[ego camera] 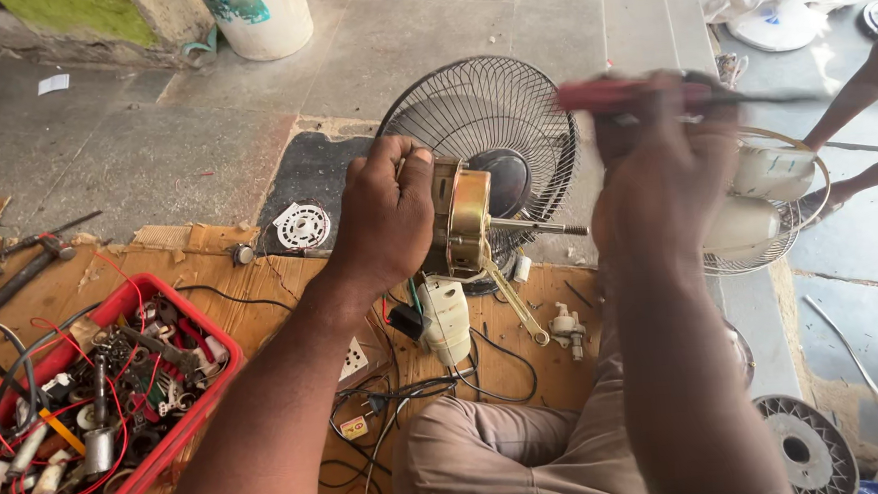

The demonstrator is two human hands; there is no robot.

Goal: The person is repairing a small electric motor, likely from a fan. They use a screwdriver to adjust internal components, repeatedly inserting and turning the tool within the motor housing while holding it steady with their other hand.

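My left hand grips a gold-coloured fan motor, its steel shaft pointing right. A cream plastic housing with wires hangs below the motor. My right hand is raised to the right of the shaft and closed around a red-handled screwdriver, which is blurred. Behind the motor stands a black wire fan guard.
A red crate of wires and small parts sits at lower left on brown cardboard. Another person's arms handle a white fan at right. A white bucket stands at the top; a round grille lies lower right.
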